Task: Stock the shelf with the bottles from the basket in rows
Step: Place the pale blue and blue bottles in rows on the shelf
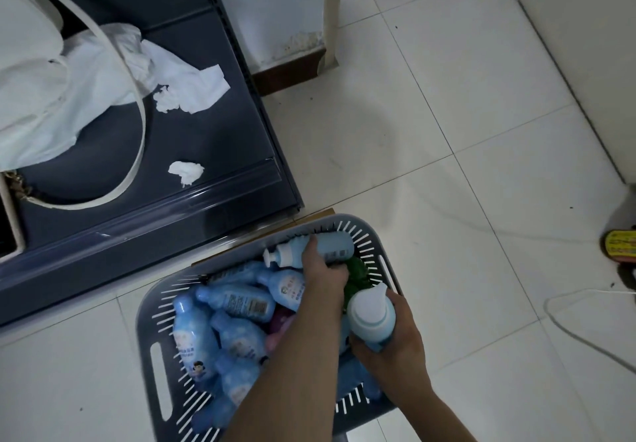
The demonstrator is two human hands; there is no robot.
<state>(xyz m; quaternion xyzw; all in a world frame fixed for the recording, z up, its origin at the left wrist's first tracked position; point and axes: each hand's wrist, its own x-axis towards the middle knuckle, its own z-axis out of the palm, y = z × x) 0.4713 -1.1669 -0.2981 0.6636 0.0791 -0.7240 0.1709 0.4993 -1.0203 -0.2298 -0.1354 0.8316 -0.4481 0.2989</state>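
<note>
A grey slotted basket [151, 321] stands on the floor, full of several light blue bottles [237, 300] lying on their sides, with a green one [356, 274] and a pink one among them. My left hand [321, 273] grips a blue pump bottle [335, 250] lying at the basket's far rim. My right hand [392, 342] holds an upright pale blue bottle with a white cap [370, 314] at the basket's right side. The dark blue shelf [220, 152] lies to the upper left of the basket.
On the shelf lie a white cloth bag [62, 97] with a long strap and crumpled white tissues [186, 170]. White tiled floor surrounds the basket. A white cable [568, 324] curls on the floor at right. A wall corner with brown skirting [289, 73] stands behind the shelf.
</note>
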